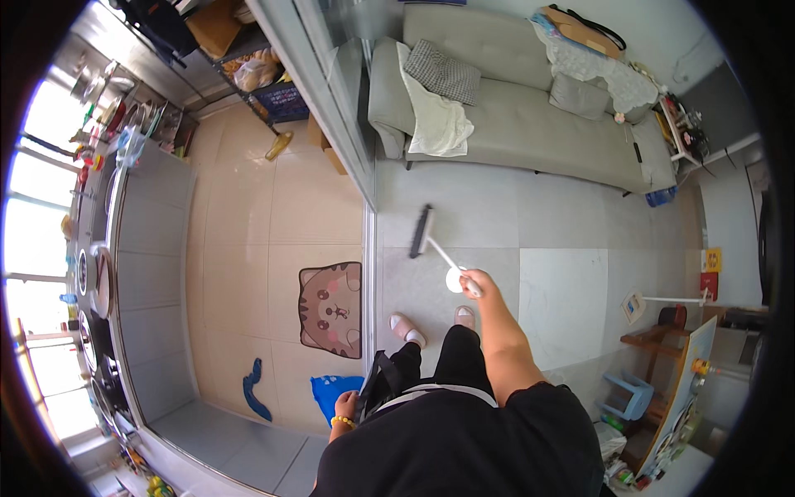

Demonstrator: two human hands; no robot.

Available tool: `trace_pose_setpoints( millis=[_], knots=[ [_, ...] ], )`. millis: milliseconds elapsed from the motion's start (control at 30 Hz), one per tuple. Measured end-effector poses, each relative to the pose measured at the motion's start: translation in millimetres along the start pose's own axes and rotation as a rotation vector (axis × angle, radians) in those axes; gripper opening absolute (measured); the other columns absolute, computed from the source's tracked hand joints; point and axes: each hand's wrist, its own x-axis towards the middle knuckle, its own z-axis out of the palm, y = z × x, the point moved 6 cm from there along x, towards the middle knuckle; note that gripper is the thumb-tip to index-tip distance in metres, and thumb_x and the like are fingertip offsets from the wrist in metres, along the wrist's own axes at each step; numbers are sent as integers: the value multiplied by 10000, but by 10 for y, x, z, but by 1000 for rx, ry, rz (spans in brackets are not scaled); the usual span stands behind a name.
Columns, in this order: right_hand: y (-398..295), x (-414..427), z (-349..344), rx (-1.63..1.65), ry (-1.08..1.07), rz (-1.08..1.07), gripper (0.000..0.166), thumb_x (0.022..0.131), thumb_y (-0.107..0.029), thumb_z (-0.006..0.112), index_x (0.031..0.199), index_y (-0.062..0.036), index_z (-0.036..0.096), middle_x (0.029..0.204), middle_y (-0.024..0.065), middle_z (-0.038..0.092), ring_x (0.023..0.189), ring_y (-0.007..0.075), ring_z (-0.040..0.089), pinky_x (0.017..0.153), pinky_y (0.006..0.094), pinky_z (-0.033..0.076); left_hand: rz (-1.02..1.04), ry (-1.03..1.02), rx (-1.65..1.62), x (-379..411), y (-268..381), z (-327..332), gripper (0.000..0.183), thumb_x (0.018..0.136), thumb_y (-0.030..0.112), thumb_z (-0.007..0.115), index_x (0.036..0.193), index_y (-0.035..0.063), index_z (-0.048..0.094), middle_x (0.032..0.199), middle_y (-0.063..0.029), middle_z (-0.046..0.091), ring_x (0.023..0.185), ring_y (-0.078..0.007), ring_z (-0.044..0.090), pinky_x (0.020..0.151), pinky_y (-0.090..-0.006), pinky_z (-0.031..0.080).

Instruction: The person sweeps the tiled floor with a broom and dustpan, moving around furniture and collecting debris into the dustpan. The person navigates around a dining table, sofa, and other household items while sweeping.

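Note:
My right hand [477, 283] grips the white handle of a brush [425, 231]. Its wide head carries dark bristles and is held out over the grey tiles, in front of my slippers [407, 328]. Beside the handle, close to my fingers, shows a white round object [455, 279]; what it is cannot be made out. My left hand [346, 405], with a yellow bead bracelet [342, 422], hangs low at my side with curled fingers. It overlaps a blue plastic bag [332, 390], but whether it holds the bag is unclear. A black strap [386, 368] lies next to it.
A sliding-door track [369, 248] divides the grey floor from beige kitchen tiles with a cat-face mat [330, 309] and a blue cloth-like strip [253, 391]. Ahead stands a grey sofa [515, 124]. At right are a blue plastic stool [630, 394] and a wooden chair [658, 341].

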Motion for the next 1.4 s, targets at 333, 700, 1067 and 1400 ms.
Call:
trace_pose_setpoints(
  millis=[333, 700, 1067, 1400],
  knots=[
    [-245, -1117, -495, 39, 190, -268, 50, 824, -77, 441, 783, -61, 419, 525, 33, 414, 397, 121, 421, 344, 258, 344, 71, -33, 320, 147, 251, 157, 255, 757, 198, 631, 932, 12, 626, 774, -86, 638, 688, -166, 604, 627, -274, 480],
    [-2091, 309, 252, -168, -104, 0, 149, 844, -183, 467, 755, -69, 430, 538, -1, 426, 420, 85, 425, 330, 216, 293, 119, -3, 558, -630, 2053, 1683, 272, 839, 233, 537, 921, -14, 615, 809, -89, 642, 713, -156, 605, 648, -258, 474],
    [-2453, -934, -2959, 506, 20, -81, 201, 879, -180, 418, 732, -44, 407, 548, 25, 416, 405, 112, 409, 347, 198, 369, 176, -1, 448, -215, 2132, 2497, 273, 836, 216, 544, 982, -13, 577, 819, -93, 635, 722, -165, 607, 652, -261, 488],
    [-1912, -2277, -3028, 566, 218, -265, 121, 818, -113, 489, 902, -117, 402, 593, 15, 433, 423, 102, 387, 348, 237, 342, 380, -214, 712, -81, 3286, 3501, 287, 818, 242, 551, 974, 6, 598, 837, -86, 633, 781, -158, 598, 688, -267, 475]
  ],
)
